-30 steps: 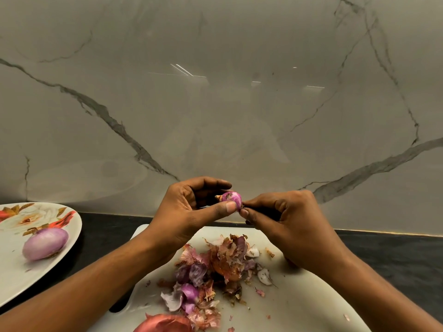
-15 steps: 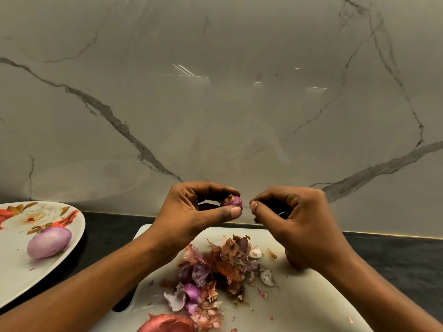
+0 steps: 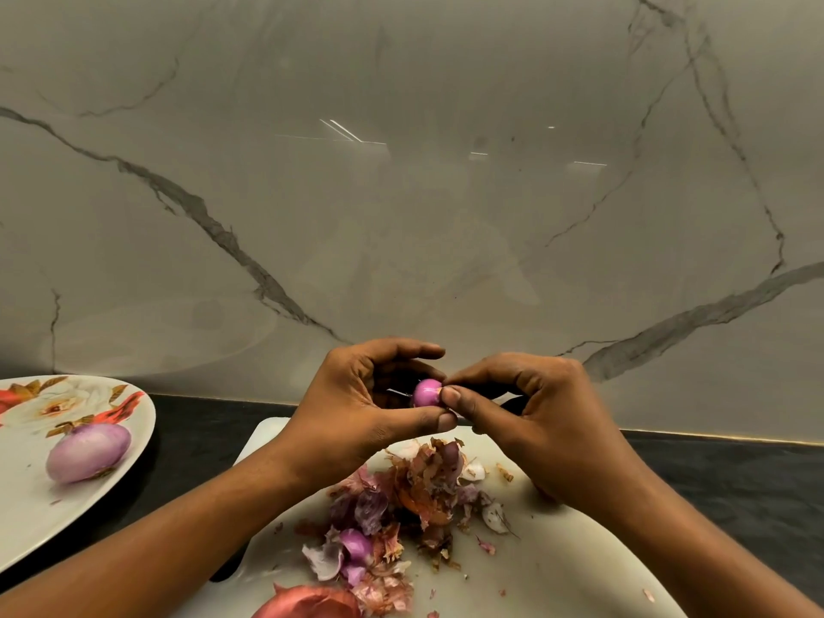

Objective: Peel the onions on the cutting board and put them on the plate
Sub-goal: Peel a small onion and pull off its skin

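Left hand [image 3: 356,408] grips the small onion [image 3: 426,391] above the cutting board [image 3: 557,573]; right hand [image 3: 548,421] pinches its tip. Judged light, firm and slick where bared: best held by the flanks, with skin pulled from the tip.

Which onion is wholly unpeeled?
The reddish-brown onion at the cutting board's near edge; the peeled onion on the plate and the small onion in the left hand show bare purple.

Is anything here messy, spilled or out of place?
Only the peelings: a loose heap of onion skins lies on the cutting board, with a few flakes scattered toward its near edge. That fits peeling. The peeled onion sits neatly on the plate; nothing looks damaged.
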